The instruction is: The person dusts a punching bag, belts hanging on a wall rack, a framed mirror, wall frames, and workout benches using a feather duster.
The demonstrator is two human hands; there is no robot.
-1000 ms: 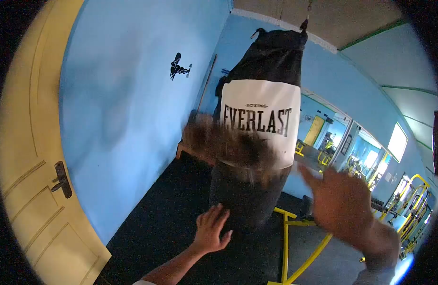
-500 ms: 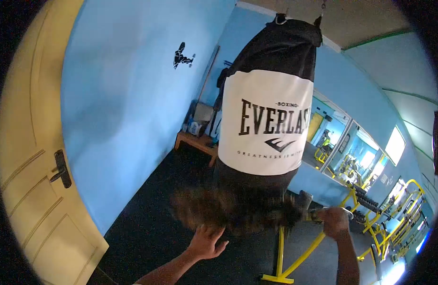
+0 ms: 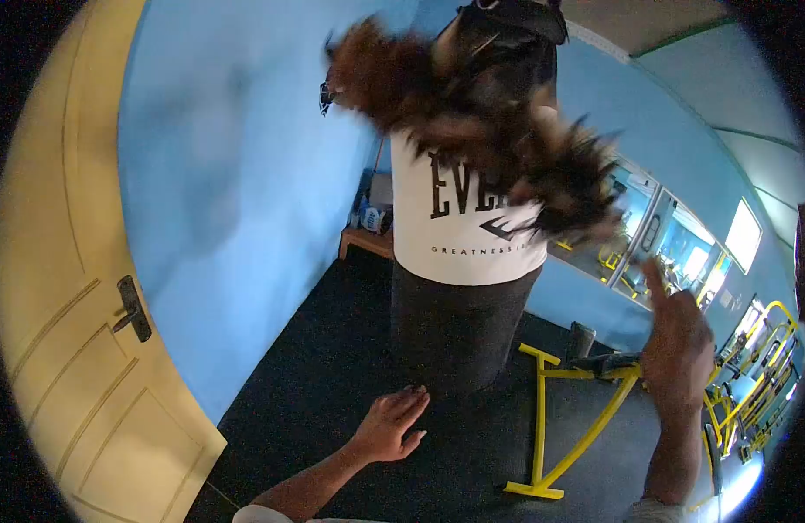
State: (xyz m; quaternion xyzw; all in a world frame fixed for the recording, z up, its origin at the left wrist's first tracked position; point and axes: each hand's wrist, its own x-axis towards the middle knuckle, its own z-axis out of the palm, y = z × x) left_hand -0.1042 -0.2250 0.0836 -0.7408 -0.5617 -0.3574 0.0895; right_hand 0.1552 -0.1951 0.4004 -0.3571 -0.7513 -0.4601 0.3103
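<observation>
A brown feather duster (image 3: 481,118), blurred by motion, crosses in front of the upper part of a black and white punching bag (image 3: 468,257). My right hand (image 3: 679,349), at the right, is closed at the duster's handle end; the handle itself is barely visible. Below the bag's lower left side is my left hand (image 3: 394,425), palm down, its thumb apart from the fingers and nothing in it. Whether the feathers touch the bag cannot be made out.
A cream door (image 3: 80,288) with a dark handle stands at the left, beside a blue wall (image 3: 219,174). Behind the bag is a wooden bench (image 3: 368,243) with bottles. A yellow metal frame (image 3: 586,440) stands on the black floor, with mirrors and gym equipment farther right.
The duster has risen from the bag's lower end to its upper part. My right hand has moved up and to the right. My left hand stays low, and the view has shifted slightly.
</observation>
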